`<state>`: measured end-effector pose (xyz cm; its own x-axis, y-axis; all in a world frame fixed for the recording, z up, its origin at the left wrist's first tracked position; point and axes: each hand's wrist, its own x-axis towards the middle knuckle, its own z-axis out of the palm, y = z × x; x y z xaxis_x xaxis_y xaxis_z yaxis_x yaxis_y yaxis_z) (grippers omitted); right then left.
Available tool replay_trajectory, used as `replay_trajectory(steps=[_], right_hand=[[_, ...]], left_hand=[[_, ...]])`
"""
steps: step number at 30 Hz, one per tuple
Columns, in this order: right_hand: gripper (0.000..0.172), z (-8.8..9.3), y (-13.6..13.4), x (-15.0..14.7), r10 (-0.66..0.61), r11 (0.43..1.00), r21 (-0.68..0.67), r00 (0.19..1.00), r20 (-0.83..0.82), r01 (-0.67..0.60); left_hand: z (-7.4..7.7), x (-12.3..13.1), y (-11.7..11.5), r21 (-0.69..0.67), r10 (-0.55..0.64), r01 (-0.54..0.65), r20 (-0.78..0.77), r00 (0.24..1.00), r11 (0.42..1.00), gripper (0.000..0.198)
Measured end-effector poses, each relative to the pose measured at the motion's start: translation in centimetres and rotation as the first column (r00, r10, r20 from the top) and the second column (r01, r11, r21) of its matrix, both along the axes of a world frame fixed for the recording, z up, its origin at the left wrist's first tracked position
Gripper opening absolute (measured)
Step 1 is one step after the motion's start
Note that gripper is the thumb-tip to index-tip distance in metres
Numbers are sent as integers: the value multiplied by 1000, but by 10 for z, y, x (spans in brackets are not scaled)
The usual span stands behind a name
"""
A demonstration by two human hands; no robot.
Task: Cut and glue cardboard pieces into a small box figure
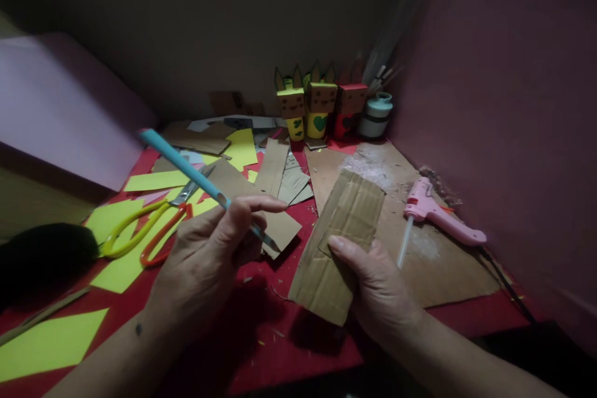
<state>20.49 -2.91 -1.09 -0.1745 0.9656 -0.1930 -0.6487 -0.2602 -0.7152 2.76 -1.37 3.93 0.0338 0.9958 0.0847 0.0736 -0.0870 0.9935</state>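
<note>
My left hand is closed around a slim blue pen-shaped tool. Its dark pointed end slants down to the right; whether that tip is a nib or a blade I cannot tell. In my right hand is a bent piece of corrugated cardboard, gripped at its lower right with the thumb on top. A small outline shows on the cardboard beside the thumb. The tool's tip is apart from it. Scissors with a yellow and an orange handle lie just left of my left hand.
A pink glue gun rests on a cardboard sheet at right. Yellow paper pieces and cardboard scraps cover the red tabletop. Yellow figures, a red figure and a pale blue container stand behind.
</note>
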Motion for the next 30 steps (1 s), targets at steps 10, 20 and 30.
replay_trajectory(steps=[10,20,30], right_hand=[[41,6,2,-1,20,998,-59,1000,-23,-21],[23,5,1,-2,30,997,-70,998,-53,-34],[32,6,1,-2,47,996,-76,997,-61,-51]], left_hand=[[3,6,-11,170,-32,27,30,999,985,14],[-3,3,-9,210,-12,39,-131,991,977,15],[2,4,-12,220,-1,56,-241,971,974,19]])
